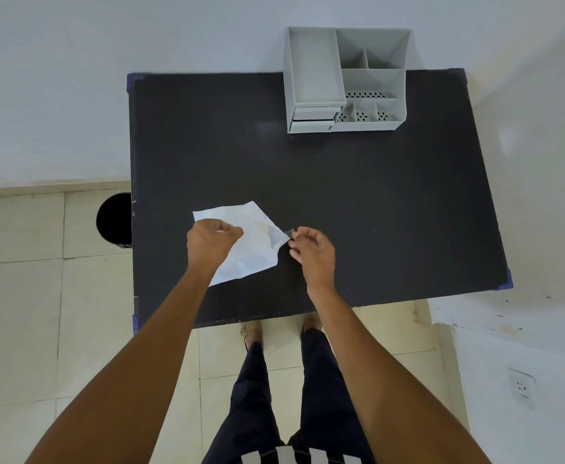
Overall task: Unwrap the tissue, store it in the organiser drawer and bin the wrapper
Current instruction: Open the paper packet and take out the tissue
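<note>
Even soft daylight, wide-angle edge distortion

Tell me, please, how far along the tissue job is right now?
Nothing looks finished. In hand: the left hand holds the white tissue over the table, while the right hand pinches a clear wrapper strip at its edge. Left: storing it in the closed organiser drawers and binning the wrapper in the black bin.

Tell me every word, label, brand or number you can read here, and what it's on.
None can be read.
Tissue: plain white, no print showing.
Organiser: plain grey, no label.
Bin: plain black.
Wall socket: only holes, no marking legible.
</note>
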